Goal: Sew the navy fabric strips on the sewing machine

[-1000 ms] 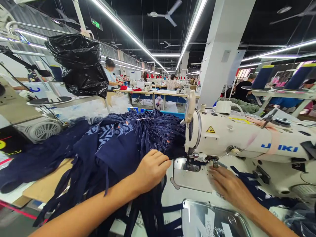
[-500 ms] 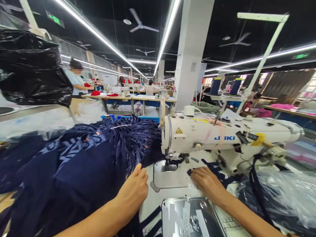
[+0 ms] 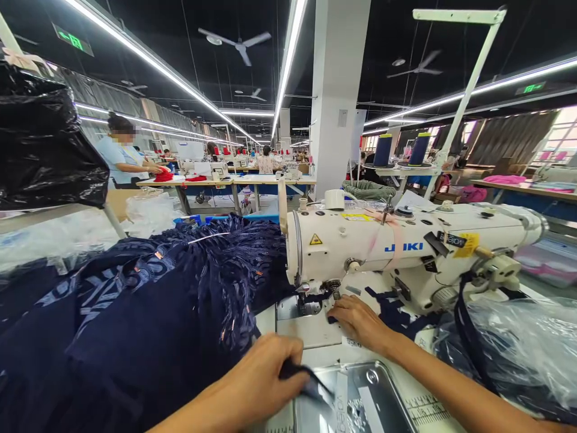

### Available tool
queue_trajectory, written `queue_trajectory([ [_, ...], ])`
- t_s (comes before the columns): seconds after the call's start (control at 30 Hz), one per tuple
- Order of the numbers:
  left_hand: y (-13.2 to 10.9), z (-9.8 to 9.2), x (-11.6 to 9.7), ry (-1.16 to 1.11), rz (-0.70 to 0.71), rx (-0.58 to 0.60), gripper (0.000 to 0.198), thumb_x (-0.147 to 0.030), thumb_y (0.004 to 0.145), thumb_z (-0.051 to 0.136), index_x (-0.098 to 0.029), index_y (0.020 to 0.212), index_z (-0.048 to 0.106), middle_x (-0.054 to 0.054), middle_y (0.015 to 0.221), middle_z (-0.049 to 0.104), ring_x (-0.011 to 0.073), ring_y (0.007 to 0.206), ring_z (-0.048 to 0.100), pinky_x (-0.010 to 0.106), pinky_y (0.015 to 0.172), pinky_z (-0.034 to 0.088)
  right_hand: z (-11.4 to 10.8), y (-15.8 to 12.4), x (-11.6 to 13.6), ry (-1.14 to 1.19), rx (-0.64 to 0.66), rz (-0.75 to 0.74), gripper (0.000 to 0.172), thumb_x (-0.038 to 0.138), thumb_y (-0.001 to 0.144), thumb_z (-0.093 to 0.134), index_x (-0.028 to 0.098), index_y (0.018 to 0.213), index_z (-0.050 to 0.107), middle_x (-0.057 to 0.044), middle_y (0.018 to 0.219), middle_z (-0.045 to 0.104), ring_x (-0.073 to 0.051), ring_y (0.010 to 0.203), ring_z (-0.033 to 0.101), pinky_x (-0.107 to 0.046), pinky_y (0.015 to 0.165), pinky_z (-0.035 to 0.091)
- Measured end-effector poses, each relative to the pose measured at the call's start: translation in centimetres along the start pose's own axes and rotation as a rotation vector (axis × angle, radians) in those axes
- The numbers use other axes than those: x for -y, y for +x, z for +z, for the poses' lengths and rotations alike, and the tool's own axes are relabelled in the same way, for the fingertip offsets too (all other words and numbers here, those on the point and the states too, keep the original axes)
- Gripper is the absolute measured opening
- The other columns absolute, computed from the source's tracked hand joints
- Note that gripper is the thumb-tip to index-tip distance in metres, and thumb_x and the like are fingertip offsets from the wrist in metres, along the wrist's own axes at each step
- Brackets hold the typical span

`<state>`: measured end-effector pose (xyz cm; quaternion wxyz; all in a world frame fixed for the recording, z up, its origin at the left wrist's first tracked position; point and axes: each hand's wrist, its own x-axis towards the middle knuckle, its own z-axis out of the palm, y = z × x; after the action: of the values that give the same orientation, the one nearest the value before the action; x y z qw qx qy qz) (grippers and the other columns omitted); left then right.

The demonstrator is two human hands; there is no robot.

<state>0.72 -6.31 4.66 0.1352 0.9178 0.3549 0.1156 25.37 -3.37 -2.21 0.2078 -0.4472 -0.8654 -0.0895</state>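
Note:
My left hand (image 3: 268, 376) is closed around a dark navy fabric strip (image 3: 311, 385), which trails over the metal tray and is blurred by motion. On the bed of the white sewing machine (image 3: 360, 240), my right hand (image 3: 358, 322) pinches a small navy fabric piece (image 3: 332, 319), mostly hidden under the fingers. That hand is just right of the presser foot (image 3: 303, 304). A big heap of navy garments (image 3: 148, 325) with pale lettering lies to the left, close by my left hand.
A metal tray (image 3: 383, 385) with white labels sits in front of the machine. Navy scraps (image 3: 392, 310) lie behind my right hand, and clear plastic bags (image 3: 523, 343) at the right. A black plastic bag (image 3: 45, 144) hangs at left. A co-worker (image 3: 119, 153) handles red cloth farther back.
My left hand has come away from the garment heap, nearer me and to the right, and now holds a navy strip. My right hand has shifted slightly left, closer to the presser foot.

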Motion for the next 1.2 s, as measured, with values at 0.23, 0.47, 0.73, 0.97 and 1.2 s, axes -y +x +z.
queue_trajectory([
  [0.23,5.9,3.5,1.4,0.483,0.288,-0.187,0.013,-0.005,0.079,0.047,-0.014,0.07,0.051,0.006,0.084,0.055,0.0211,0.082,0.048,0.034,0.07,0.035,0.2,0.5,0.8,-0.032,-0.06,0.035,0.022,0.011,0.084,0.042,0.017,0.078,0.063,-0.005,0.076,0.057,-0.016,0.071,0.052,-0.028,0.064,0.04],
  [0.47,5.0,5.1,3.6,0.406,0.294,-0.068,0.019,0.002,0.074,0.044,-0.015,0.075,0.05,0.002,0.078,0.057,0.0165,0.075,0.05,0.033,0.079,0.034,-0.4,-0.7,0.9,0.094,-0.032,-0.043,0.017,0.016,0.087,0.042,0.017,0.082,0.058,-0.006,0.084,0.059,-0.016,0.078,0.053,-0.029,0.071,0.043],
  [0.73,2.7,4.2,3.3,0.316,0.348,-0.074,0.026,-0.013,0.079,0.045,-0.014,0.104,0.051,0.007,0.097,0.059,0.0214,0.099,0.048,0.045,0.102,0.021,0.7,-0.5,0.6,0.186,-0.088,0.098,0.017,0.017,0.087,0.04,0.018,0.076,0.052,-0.004,0.075,0.055,-0.016,0.072,0.051,-0.029,0.064,0.044],
  [0.97,2.8,4.1,3.8,0.283,0.38,0.001,0.024,-0.019,0.076,0.047,-0.01,0.097,0.055,0.011,0.1,0.056,0.0228,0.098,0.05,0.033,0.091,0.039,0.7,-0.7,0.7,-0.112,0.013,-0.061,0.024,0.006,0.085,0.034,0.016,0.074,0.053,-0.006,0.076,0.054,-0.018,0.072,0.052,-0.03,0.065,0.045],
  [1.2,1.9,4.4,3.3,0.339,0.36,0.023,0.032,-0.014,0.078,0.045,-0.005,0.108,0.053,0.014,0.108,0.055,0.025,0.104,0.048,0.034,0.092,0.039,2.6,1.6,1.9,-0.165,0.038,0.07,0.021,0.004,0.083,0.036,0.015,0.077,0.053,-0.007,0.077,0.056,-0.018,0.071,0.052,-0.03,0.064,0.043],
])
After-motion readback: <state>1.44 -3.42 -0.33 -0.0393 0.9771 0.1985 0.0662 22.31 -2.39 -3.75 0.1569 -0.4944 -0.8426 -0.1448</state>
